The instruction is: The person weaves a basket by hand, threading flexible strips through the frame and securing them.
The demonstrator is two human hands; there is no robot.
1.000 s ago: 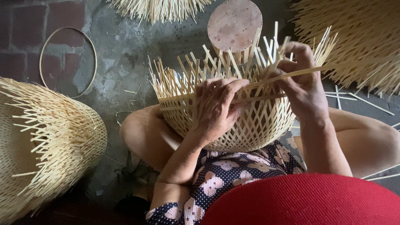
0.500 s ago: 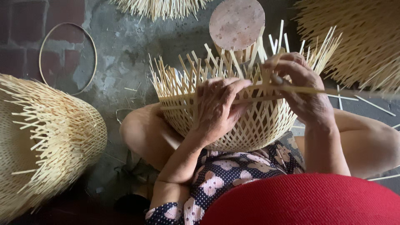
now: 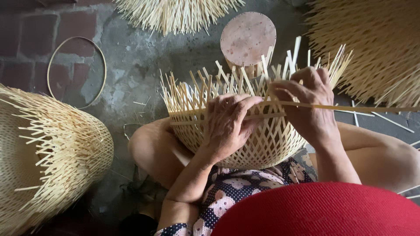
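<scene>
A half-woven bamboo basket [image 3: 262,144] rests in my lap, its loose upright strips pointing away from me. My left hand [image 3: 229,126] presses flat against the basket's near wall, fingers on the horizontal weaving strips. My right hand [image 3: 308,102] pinches a long thin bamboo strip [image 3: 363,107] that runs across the uprights and sticks out to the right. The strip lies between the uprights at the rim.
A finished-looking woven basket [image 3: 48,157] lies at the left. A bamboo hoop [image 3: 78,70] lies on the concrete floor. A round wooden stool top [image 3: 248,37] stands behind the basket. Bundles of splayed strips [image 3: 372,48] fill the right and top edges.
My right hand has slid leftward along the rim, drawing the long strip so more of it trails out to the right. The left hand has stayed pressed on the basket.
</scene>
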